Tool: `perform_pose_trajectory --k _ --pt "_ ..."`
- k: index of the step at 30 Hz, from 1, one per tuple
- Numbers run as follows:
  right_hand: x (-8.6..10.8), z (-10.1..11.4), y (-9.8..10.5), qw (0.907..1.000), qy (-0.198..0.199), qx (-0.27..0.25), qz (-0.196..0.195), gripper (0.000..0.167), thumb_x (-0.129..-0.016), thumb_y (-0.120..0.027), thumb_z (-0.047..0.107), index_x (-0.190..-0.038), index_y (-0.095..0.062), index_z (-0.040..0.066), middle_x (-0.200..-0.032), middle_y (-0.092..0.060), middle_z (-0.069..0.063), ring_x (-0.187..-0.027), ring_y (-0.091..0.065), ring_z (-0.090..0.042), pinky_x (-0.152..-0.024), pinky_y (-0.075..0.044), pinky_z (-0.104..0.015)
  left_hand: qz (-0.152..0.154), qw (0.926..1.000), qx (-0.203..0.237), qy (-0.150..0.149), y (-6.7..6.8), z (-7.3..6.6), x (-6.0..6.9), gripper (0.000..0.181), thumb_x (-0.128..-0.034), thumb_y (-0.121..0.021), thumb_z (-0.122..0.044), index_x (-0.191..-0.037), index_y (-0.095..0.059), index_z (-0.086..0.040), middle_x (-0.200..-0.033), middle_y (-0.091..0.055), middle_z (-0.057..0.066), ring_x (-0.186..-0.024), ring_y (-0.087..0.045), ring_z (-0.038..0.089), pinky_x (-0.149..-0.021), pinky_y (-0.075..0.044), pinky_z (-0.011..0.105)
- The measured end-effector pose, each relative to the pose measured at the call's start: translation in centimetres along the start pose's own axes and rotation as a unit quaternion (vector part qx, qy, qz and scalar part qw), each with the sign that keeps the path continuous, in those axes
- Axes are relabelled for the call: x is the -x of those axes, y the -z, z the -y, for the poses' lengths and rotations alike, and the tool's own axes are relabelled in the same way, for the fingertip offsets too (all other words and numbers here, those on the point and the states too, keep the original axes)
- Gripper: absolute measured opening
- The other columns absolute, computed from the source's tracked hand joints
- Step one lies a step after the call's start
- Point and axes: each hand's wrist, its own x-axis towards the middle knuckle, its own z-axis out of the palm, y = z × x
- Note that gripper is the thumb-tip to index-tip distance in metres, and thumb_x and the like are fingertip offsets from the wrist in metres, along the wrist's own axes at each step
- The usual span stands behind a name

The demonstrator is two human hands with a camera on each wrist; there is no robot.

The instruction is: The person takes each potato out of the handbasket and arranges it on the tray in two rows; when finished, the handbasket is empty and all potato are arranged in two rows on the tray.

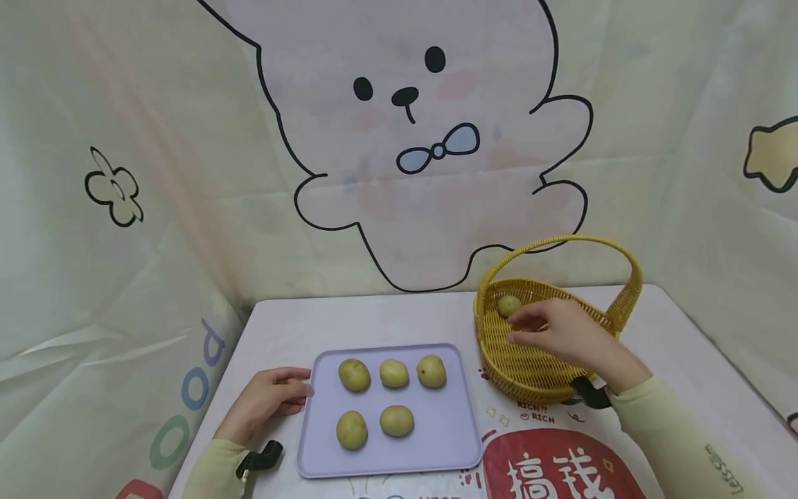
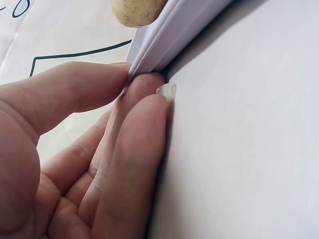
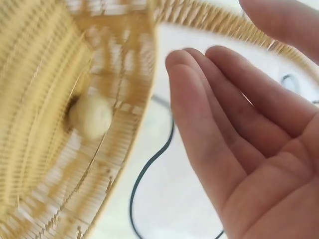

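Observation:
A lilac tray [image 1: 436,443] lies on the table with several potatoes [image 1: 396,421] on it in two rows. At its left edge, my left hand [image 1: 264,402] pinches the rim [image 2: 159,40] between thumb and fingertips, as the left wrist view shows close up. My right hand [image 1: 561,333] hovers over a yellow wicker basket [image 1: 530,395] right of the tray, fingers loosely bent and holding nothing. One potato [image 1: 509,305] rests inside the basket against its far left wall, apart from the fingertips. That potato [image 3: 91,117] looks blurred in the right wrist view.
The basket's tall arched handle [image 1: 586,239] rises above my right hand. Fabric walls with a cartoon bear [image 1: 411,201] enclose the table at the back and sides. A red printed patch [image 1: 555,461] marks the tablecloth in front of the basket.

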Motion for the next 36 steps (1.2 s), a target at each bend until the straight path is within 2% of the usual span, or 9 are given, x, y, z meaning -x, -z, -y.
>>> perform_pose_trajectory --k 6,10,13,22,30,36 --pt "-3.0 -2.9 1.1 0.9994 -0.028 0.003 0.022 0.045 -0.098 -0.08 0.041 -0.125 -0.078 0.005 -0.118 -0.08 -0.009 -0.11 -0.073 -0.029 -0.096 -0.061 -0.055 0.006 1.0 0.001 -0.002 0.2 0.0 0.0 0.054 -0.0909 -0.085 -0.018 -0.139 -0.069 0.001 -0.095 -0.076 0.003 -0.085 -0.073 0.014 -0.073 -0.064 0.027" --pt "-4.6 -4.3 0.9 0.9983 -0.04 -0.006 0.041 0.05 -0.098 -0.079 0.042 -0.128 -0.076 0.002 -0.122 -0.079 -0.015 -0.116 -0.072 -0.036 -0.098 -0.059 -0.059 0.008 1.0 -0.002 -0.004 0.1 0.2 0.1 0.054 -0.0912 -0.085 -0.019 -0.138 -0.069 0.001 -0.096 -0.076 0.003 -0.084 -0.073 0.014 -0.072 -0.064 0.027" --pt "-5.5 -5.1 0.4 0.9978 -0.053 -0.008 0.038 0.052 -0.099 -0.078 0.041 -0.131 -0.075 0.0 -0.127 -0.077 -0.019 -0.119 -0.07 -0.04 -0.101 -0.058 -0.061 0.007 1.0 -0.001 -0.007 0.1 0.2 0.0 0.053 -0.0916 -0.085 -0.019 -0.138 -0.069 0.001 -0.098 -0.076 0.003 -0.085 -0.073 0.014 -0.073 -0.065 0.028" --pt "-6.8 -7.2 -0.8 0.9981 -0.06 -0.013 0.008 0.055 -0.1 -0.078 0.034 -0.135 -0.069 -0.007 -0.133 -0.071 -0.03 -0.126 -0.064 -0.051 -0.105 -0.054 -0.065 0.013 0.9999 -0.003 -0.009 0.2 0.3 -0.1 0.053 -0.0926 -0.084 -0.018 -0.139 -0.068 0.002 -0.096 -0.075 0.002 -0.086 -0.072 0.015 -0.073 -0.064 0.028" --pt "-7.7 -8.8 -1.4 0.9968 -0.077 -0.019 0.007 0.053 -0.099 -0.079 0.033 -0.134 -0.07 -0.007 -0.135 -0.069 -0.031 -0.127 -0.063 -0.052 -0.106 -0.053 -0.067 0.004 0.9999 -0.007 -0.007 0.1 0.2 -0.2 0.052 -0.0922 -0.084 -0.019 -0.138 -0.069 0.001 -0.096 -0.076 0.002 -0.084 -0.072 0.014 -0.071 -0.064 0.028" --pt "-8.3 -8.9 -1.7 0.9952 -0.093 -0.023 0.016 0.058 -0.1 -0.077 0.037 -0.136 -0.068 -0.007 -0.139 -0.067 -0.032 -0.13 -0.061 -0.052 -0.108 -0.052 -0.067 -0.001 0.9998 -0.015 -0.009 0.0 0.3 -0.2 0.052 -0.092 -0.085 -0.02 -0.137 -0.07 0.002 -0.096 -0.077 0.002 -0.083 -0.072 0.013 -0.071 -0.065 0.028"
